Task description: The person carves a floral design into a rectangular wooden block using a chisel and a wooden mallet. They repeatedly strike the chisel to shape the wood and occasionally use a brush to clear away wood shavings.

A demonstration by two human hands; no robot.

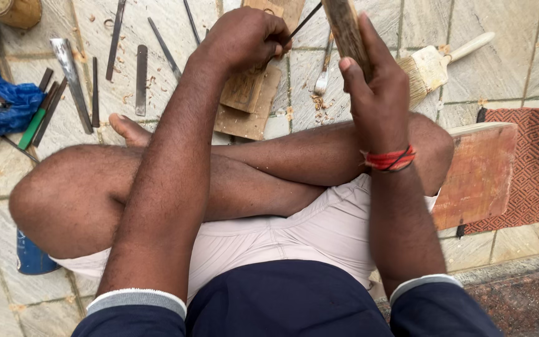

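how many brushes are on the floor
1: a flat wooden-handled paintbrush with pale bristles lies on the tiled floor, to the right of the right hand. Others may be hidden behind the arms or legs.

A single head-worn camera looks almost straight down from the person's own eye level, close over the crossed legs (176, 187) and onto the tiled floor (519, 68) ahead. Both forearms enter from the bottom edge, the left hand (244, 37) and right hand (375, 93) sitting near the top of the frame. With one view only, no overlap exists with another camera.
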